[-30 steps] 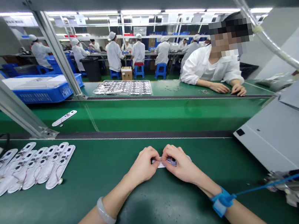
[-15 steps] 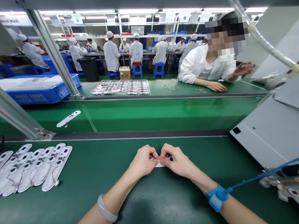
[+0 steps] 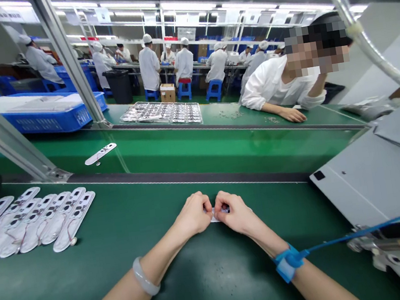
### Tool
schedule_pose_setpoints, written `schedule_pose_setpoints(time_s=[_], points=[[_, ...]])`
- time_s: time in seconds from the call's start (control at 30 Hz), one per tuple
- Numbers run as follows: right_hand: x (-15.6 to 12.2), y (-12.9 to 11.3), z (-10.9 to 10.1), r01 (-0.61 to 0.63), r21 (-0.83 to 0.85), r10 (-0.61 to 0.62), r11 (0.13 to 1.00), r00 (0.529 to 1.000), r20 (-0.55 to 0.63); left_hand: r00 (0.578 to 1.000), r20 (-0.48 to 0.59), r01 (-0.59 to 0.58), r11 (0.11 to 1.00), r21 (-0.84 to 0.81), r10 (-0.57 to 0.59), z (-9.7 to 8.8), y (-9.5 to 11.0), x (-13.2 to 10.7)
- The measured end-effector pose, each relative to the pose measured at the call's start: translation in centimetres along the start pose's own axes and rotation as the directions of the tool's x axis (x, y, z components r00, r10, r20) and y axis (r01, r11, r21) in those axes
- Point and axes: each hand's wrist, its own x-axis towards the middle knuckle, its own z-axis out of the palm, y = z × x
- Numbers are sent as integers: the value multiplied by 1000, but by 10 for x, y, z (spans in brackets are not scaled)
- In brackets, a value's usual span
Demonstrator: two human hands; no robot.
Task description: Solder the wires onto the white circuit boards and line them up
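Observation:
My left hand [image 3: 196, 213] and my right hand [image 3: 234, 213] meet over the green worktop, thumbs and fingers pinched at a small white panel [image 3: 213, 215]. Most of that panel is hidden beneath my fingers. A dark mark shows on it by the right fingers, and what exactly each fingertip grips is too small to make out. To the left lies a row of similar long white panels [image 3: 72, 223] with rounded ends, dark openings and thin wires, overlapping one another.
Beyond the worktop edge a green conveyor [image 3: 185, 154] carries one white panel [image 3: 100, 154]. Behind it are a clear tray of parts [image 3: 160, 113], a blue crate [image 3: 49, 121] and a seated co-worker [image 3: 269, 87]. A grey machine [image 3: 362, 181] stands right; a blue cord [image 3: 348, 236] runs from my right wristband.
The lone panel on the conveyor has shifted right. The co-worker's raised hand has moved up to the head. My hands remain pinched in nearly the same place; the left fingers have drawn slightly up.

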Motion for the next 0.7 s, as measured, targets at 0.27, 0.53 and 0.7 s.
schedule_pose_setpoints(time_s=[0.27, 0.53, 0.7], points=[[2, -7, -3, -29, -30, 29, 999, 1000, 2, 1000, 25, 8, 1000, -19, -8, -4, 0, 5], [7, -1, 7, -11, -12, 10, 1000, 998, -55, 999, 5, 37, 999, -30, -37, 0, 1, 6], [3, 5, -5, 85, 97, -84, 992, 996, -20, 999, -36, -10, 1000, -24, 9, -1, 1, 2]])
